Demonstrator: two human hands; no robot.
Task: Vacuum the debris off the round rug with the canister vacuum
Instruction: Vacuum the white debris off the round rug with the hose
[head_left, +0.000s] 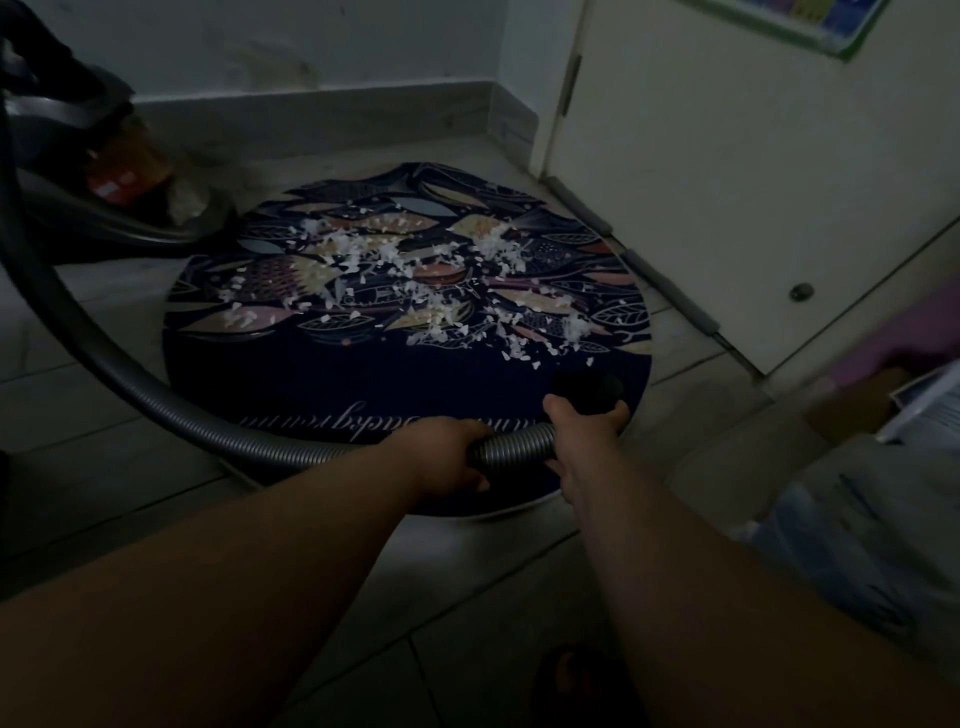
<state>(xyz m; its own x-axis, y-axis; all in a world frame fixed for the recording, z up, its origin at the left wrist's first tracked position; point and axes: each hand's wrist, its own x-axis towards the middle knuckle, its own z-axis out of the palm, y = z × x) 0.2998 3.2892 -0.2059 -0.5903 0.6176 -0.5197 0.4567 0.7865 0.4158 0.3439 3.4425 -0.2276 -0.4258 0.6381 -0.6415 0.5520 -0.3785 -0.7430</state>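
A round dark rug with a leaf pattern lies on the tiled floor. White scraps of debris are scattered across its middle and far half. The canister vacuum stands at the far left, and its ribbed grey hose curves down and across the rug's near edge. My left hand grips the hose. My right hand grips the hose's end just behind the black nozzle, which sits over the rug's near right part, short of the debris.
A white door with a grey draught strip along its foot borders the rug on the right. Walls and a skirting board close the far side. Boxes and cloth lie at the right. A dark slipper is near my feet.
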